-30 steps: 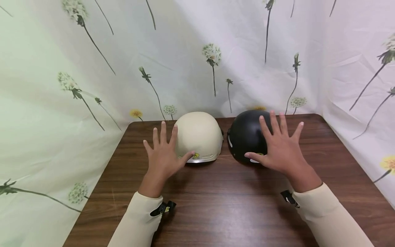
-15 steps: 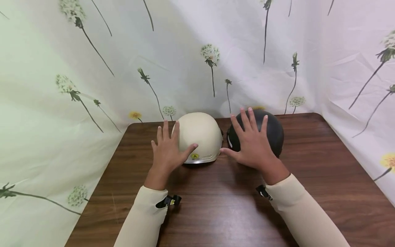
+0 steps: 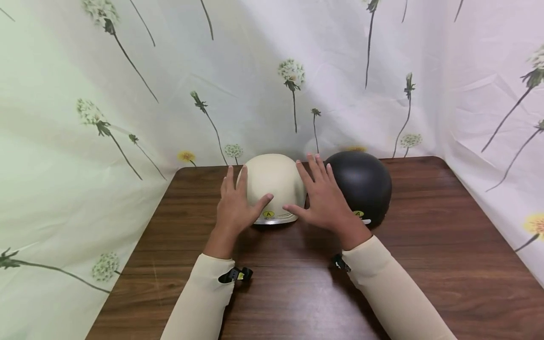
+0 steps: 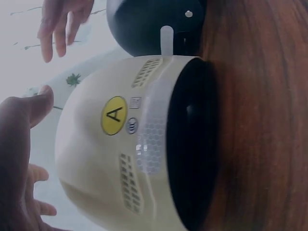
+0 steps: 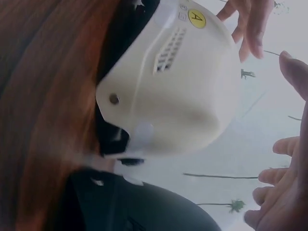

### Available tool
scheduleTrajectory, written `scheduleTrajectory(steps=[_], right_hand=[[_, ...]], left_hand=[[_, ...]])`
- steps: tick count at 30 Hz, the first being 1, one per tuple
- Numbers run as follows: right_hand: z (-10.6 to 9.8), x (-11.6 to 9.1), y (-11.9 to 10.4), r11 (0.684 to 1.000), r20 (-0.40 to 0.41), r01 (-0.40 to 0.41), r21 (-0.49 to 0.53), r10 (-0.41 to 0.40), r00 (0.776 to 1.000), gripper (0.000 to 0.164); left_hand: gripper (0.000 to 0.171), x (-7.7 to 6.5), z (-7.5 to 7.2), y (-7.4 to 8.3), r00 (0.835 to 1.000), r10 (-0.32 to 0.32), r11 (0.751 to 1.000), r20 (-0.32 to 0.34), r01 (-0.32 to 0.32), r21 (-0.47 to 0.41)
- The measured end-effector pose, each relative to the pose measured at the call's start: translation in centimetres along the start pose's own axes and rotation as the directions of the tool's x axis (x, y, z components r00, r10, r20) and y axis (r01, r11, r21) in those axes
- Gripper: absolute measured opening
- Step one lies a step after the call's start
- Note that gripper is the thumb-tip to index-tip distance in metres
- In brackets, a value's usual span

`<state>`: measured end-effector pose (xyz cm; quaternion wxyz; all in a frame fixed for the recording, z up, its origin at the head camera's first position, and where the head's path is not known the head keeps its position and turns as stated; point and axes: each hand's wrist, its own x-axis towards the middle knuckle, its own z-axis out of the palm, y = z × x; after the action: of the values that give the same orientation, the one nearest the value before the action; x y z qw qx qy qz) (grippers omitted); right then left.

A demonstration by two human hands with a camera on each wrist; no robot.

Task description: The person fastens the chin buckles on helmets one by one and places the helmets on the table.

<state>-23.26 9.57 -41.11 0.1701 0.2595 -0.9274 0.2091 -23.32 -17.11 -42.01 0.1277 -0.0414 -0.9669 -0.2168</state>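
A cream helmet (image 3: pixel 276 182) with a yellow "A" sticker stands on the brown wooden table, dome up. To its right is a black helmet (image 3: pixel 363 182), also dome up. My left hand (image 3: pixel 235 205) is spread at the cream helmet's left side, thumb across its front in the head view. On the other side my right hand (image 3: pixel 325 203) has its fingers spread, between the two helmets in that view. Both wrist views show the hands apart from the cream helmet (image 4: pixel 96 139), above its shell. Neither hand holds anything.
The wooden table (image 3: pixel 280 293) reaches back to a white curtain (image 3: pixel 255 85) printed with dandelions, which also hangs along the left and right sides. Black straps with small devices (image 3: pixel 238 275) sit at the cuffs of the cream sleeves.
My right hand has moved left, from in front of the black helmet to beside the cream one. The left hand has shifted slightly right. Both helmets stay in place.
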Motion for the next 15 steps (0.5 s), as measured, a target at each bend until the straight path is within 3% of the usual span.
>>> scheduleTrajectory(steps=[9, 15], right_hand=[[1.9, 0.5, -0.2, 0.986, 0.038, -0.058, 0.154, 0.053, 0.998, 0.113], [2.7, 0.6, -0.6, 0.956, 0.079, -0.119, 0.269, 0.102, 0.992, 0.115]], left_hand=[[0.108, -0.1, 0.9, -0.4, 1.0, -0.008, 0.997, -0.023, 0.007, -0.073], [0.107, -0.1, 1.4, -0.8, 0.999, -0.011, 0.993, -0.052, 0.005, -0.117]])
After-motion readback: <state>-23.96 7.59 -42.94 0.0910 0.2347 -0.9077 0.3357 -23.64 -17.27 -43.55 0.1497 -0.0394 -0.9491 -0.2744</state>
